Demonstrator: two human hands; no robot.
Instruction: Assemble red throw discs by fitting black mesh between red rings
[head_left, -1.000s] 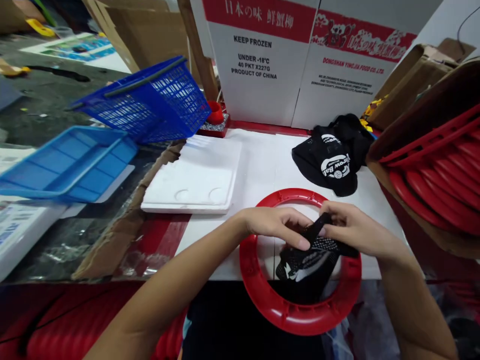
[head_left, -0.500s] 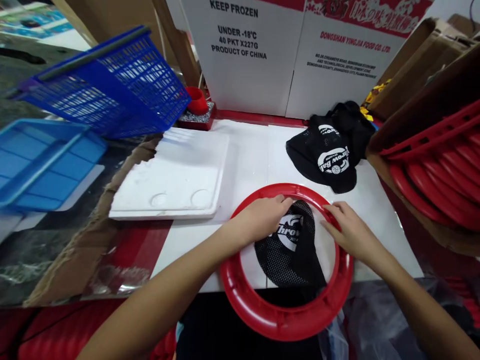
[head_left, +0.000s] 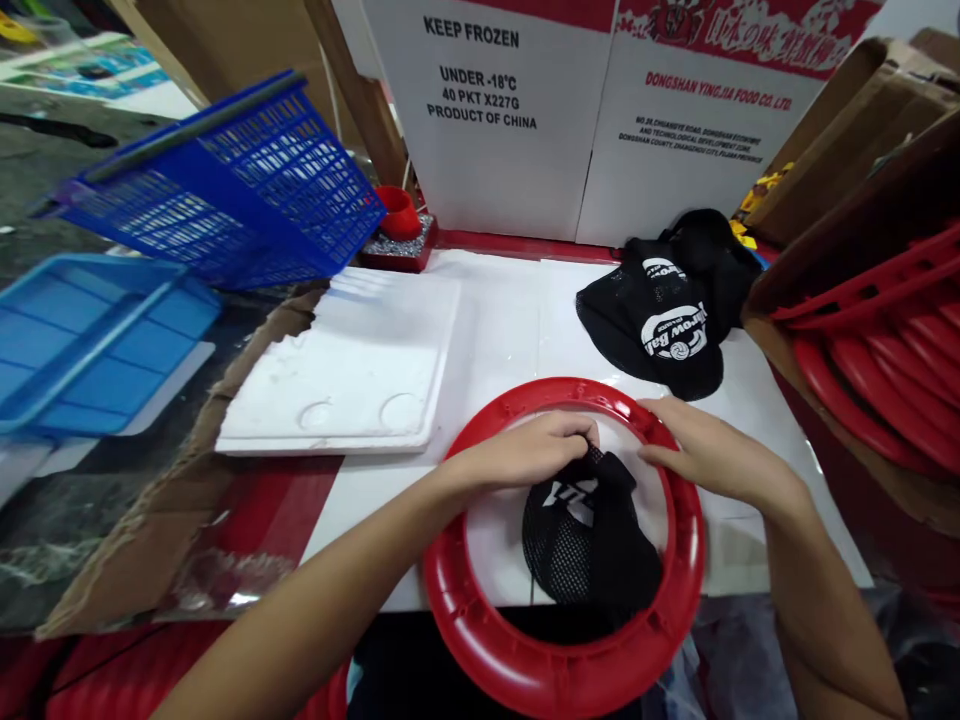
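A red plastic ring (head_left: 480, 640) lies at the near edge of the white table top (head_left: 510, 320). Inside it sits a black mesh net (head_left: 592, 550) with a white logo, bunched up. My left hand (head_left: 536, 450) pinches the net's upper edge at the ring's far rim. Fingers curled, my right hand (head_left: 705, 455) rests over the ring's far right rim, close to the net's edge. What its fingertips hold is hidden.
A pile of black printed nets (head_left: 667, 315) lies behind the ring. A cardboard box of red rings (head_left: 885, 370) stands at the right. A white foam tray (head_left: 352, 370), a blue basket (head_left: 225, 190) and a blue tray (head_left: 82, 340) are to the left. White cartons (head_left: 585, 110) stand at the back.
The net was held up between both hands, then spread inside the ring; now it is bunched lower in the ring, with both hands at the far rim.
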